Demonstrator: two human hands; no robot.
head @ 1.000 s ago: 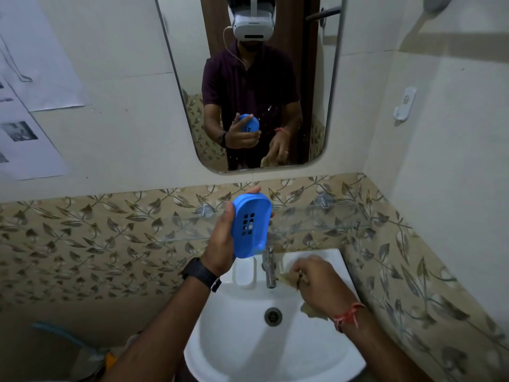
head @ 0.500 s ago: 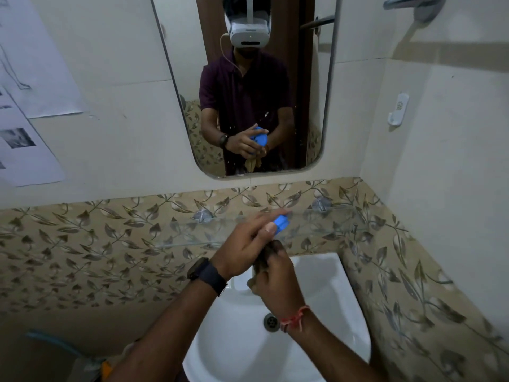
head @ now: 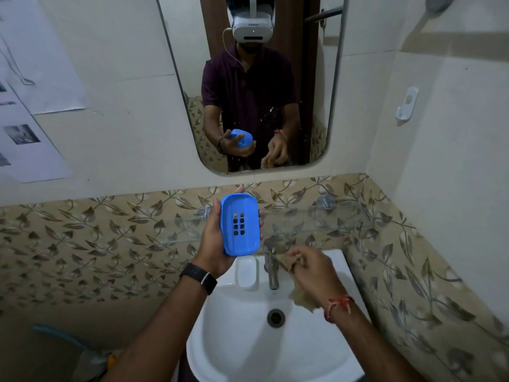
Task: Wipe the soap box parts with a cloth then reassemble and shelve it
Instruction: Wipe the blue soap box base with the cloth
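Note:
My left hand [head: 213,244] holds a blue soap box tray [head: 239,226] upright above the basin, its hollow side with several square drain holes facing me. My right hand [head: 314,271] is lower and to the right, beside the tap, closed on a beige cloth [head: 301,297] that hangs from it over the basin. The two hands are apart and the cloth does not touch the tray. A white oval soap box part [head: 247,271] lies on the basin ledge left of the tap.
A white basin [head: 242,340] with a drain [head: 275,317] and a chrome tap [head: 271,267] sits below. A glass shelf [head: 316,219] runs along the leaf-patterned tiles behind my hands. A mirror [head: 311,86] hangs above; a wall corner closes in at the right.
Half a second ago both hands were together with the cloth on the blue tray. Now they have parted: the tray is turned open side to me, and my right hand dropped toward the tap.

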